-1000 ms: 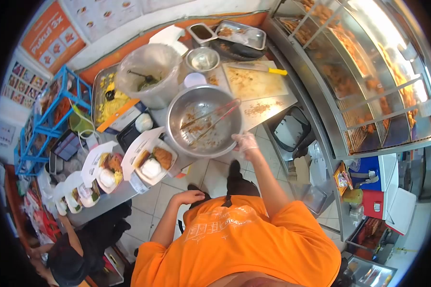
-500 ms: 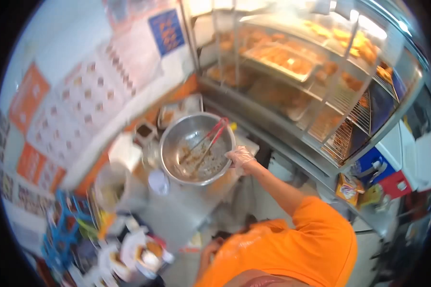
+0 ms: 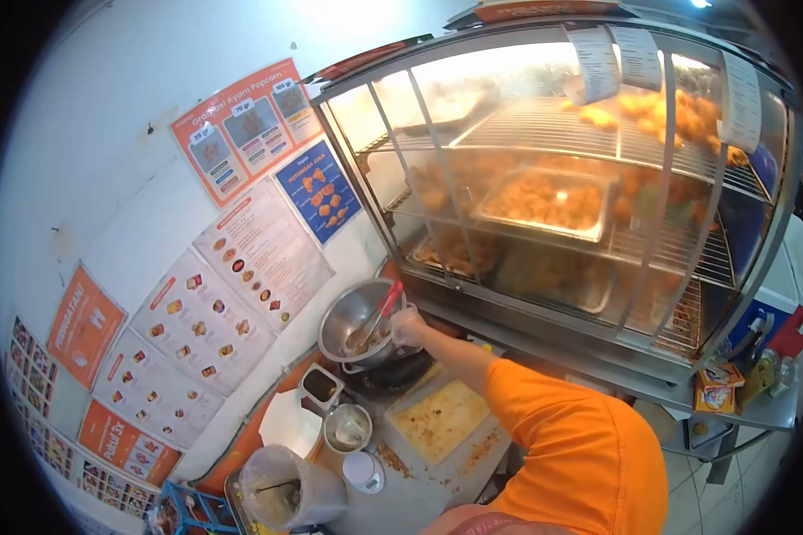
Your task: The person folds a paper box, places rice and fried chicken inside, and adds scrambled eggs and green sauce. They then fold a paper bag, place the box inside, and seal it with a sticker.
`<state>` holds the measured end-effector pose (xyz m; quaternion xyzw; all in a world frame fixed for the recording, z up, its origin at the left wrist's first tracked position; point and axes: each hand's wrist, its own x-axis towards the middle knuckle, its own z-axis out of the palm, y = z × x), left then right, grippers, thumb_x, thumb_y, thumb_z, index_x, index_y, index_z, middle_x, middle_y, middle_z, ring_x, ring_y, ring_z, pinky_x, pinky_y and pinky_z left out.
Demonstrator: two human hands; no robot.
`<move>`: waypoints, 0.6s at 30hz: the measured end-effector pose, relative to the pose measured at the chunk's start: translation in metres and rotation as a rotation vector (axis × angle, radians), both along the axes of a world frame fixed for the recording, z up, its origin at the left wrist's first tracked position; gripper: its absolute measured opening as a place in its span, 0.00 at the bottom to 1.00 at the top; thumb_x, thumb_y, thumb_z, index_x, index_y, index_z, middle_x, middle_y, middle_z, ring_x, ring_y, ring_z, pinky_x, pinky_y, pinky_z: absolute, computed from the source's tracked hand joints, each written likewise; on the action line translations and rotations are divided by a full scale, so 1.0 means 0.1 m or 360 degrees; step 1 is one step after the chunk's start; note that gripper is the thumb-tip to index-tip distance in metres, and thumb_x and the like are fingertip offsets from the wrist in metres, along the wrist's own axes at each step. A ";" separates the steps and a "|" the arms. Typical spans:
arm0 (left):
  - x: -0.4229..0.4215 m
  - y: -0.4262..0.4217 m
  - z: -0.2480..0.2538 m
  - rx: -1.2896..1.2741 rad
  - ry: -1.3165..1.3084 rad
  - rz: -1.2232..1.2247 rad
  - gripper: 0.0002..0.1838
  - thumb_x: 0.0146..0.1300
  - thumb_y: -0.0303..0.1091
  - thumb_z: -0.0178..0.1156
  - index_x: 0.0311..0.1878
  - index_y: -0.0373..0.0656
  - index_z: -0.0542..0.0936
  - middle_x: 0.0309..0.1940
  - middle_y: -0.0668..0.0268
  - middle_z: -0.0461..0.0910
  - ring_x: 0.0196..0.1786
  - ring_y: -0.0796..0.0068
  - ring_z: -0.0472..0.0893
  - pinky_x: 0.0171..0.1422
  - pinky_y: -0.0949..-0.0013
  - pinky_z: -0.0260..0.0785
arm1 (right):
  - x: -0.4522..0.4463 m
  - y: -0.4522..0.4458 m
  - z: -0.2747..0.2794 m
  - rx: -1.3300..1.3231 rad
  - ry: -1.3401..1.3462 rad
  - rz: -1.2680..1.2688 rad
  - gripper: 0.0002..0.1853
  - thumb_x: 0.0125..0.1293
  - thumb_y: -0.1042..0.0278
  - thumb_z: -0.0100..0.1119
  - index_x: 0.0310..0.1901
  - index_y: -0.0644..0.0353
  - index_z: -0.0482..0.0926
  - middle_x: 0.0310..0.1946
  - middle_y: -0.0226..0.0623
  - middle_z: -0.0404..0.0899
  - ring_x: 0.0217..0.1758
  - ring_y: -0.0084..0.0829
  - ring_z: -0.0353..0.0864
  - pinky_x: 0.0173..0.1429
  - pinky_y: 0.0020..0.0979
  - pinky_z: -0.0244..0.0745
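My right hand (image 3: 409,327), in a clear plastic glove, is closed on the near right rim of a large metal mixing bowl (image 3: 337,323). The bowl is tilted slightly at the back of the counter, by the wall. Red-handled tongs (image 3: 389,300) lean inside it, their handles above the rim close to my fingers. Below the bowl is a dark, flat thing (image 3: 393,379), partly hidden. A pale cutting board (image 3: 443,419) with brown crumbs lies nearer to me. My left hand is out of view.
A glass food warmer (image 3: 544,267) with fried food stands behind the counter. Left of the board are a small bowl (image 3: 348,428), a square tub of dark sauce (image 3: 321,387), a round white scale (image 3: 363,472) and a plastic bucket (image 3: 312,499). Posters (image 3: 259,259) cover the wall.
The bowl, held by my right hand, has moved away from me to the back by the wall, uncovering the cutting board and crumbs. My view has shifted up.
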<state>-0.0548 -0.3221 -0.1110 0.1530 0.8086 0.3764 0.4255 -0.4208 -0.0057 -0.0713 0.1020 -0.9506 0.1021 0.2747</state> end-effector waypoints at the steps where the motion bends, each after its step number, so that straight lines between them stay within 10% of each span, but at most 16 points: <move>1: -0.13 0.01 0.08 0.0074 -0.0066 -0.0070 0.18 0.59 0.41 0.65 0.46 0.36 0.82 0.43 0.57 0.83 0.51 0.69 0.81 0.56 0.67 0.71 | -0.12 -0.04 -0.14 -0.0064 -0.0049 0.0065 0.08 0.35 0.60 0.69 0.15 0.51 0.80 0.19 0.39 0.79 0.26 0.43 0.82 0.36 0.38 0.77; 9: -1.06 0.47 1.89 0.0603 -0.0162 -0.0607 0.13 0.70 0.28 0.55 0.55 0.38 0.79 0.58 0.62 0.79 0.64 0.65 0.74 0.67 0.65 0.65 | -0.36 -0.02 -0.45 -0.0294 -0.0744 -0.0039 0.11 0.53 0.65 0.66 0.38 0.57 0.84 0.33 0.44 0.84 0.37 0.43 0.85 0.41 0.40 0.76; 11: -1.23 0.62 2.19 0.0902 0.0557 -0.0809 0.08 0.66 0.26 0.60 0.44 0.35 0.83 0.43 0.60 0.86 0.54 0.66 0.82 0.61 0.65 0.71 | -0.13 -0.03 -0.32 -0.2040 -0.0872 -0.0345 0.16 0.60 0.55 0.62 0.38 0.61 0.85 0.30 0.47 0.83 0.33 0.37 0.84 0.42 0.40 0.79; 16: -1.12 1.31 3.05 0.1185 0.1087 -0.0452 0.13 0.63 0.16 0.52 0.47 0.34 0.81 0.39 0.55 0.85 0.48 0.66 0.83 0.53 0.65 0.75 | 1.05 0.54 0.23 -0.1512 -0.0829 -0.0726 0.18 0.60 0.55 0.58 0.45 0.57 0.84 0.35 0.43 0.85 0.39 0.35 0.84 0.44 0.38 0.77; 18: -1.09 1.61 3.36 0.1555 0.1395 -0.0497 0.15 0.64 0.16 0.49 0.52 0.34 0.78 0.42 0.51 0.83 0.47 0.60 0.83 0.54 0.63 0.74 | 1.62 0.79 0.25 -0.1783 -0.1006 -0.0141 0.16 0.58 0.62 0.58 0.46 0.56 0.84 0.30 0.38 0.83 0.35 0.31 0.82 0.40 0.35 0.76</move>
